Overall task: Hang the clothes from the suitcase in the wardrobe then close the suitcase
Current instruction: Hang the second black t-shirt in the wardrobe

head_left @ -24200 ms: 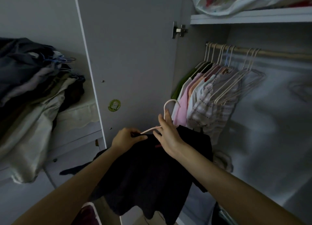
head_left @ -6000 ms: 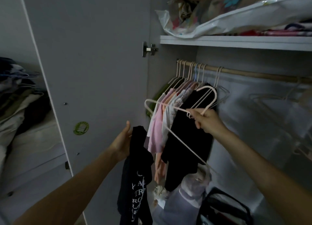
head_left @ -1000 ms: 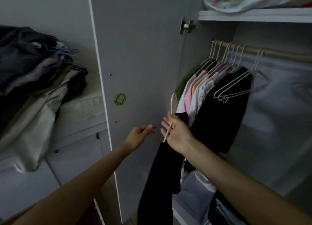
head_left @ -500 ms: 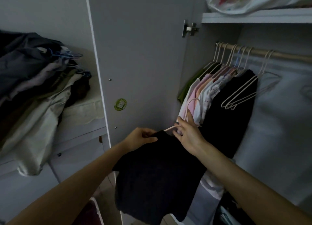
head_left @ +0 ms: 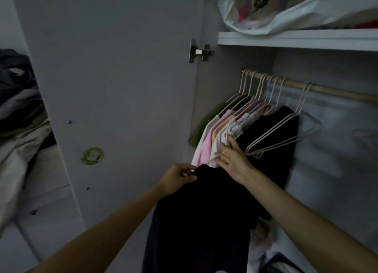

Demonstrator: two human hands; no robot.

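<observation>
Pinching fingers (head_left: 222, 153) on hanger (head_left: 212, 159)

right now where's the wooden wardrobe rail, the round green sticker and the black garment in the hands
wooden wardrobe rail (head_left: 335, 92), head view, bare stretch
round green sticker (head_left: 92, 155), head view, centre
black garment (head_left: 204, 215), head view, front

Dim and grey throughout, faintly brighter at upper right; slightly soft, with wide-angle bending at the edges.

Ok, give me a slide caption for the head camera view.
Both hands, left and right, fit a black garment onto a pale hanger before the wardrobe rail.
</observation>
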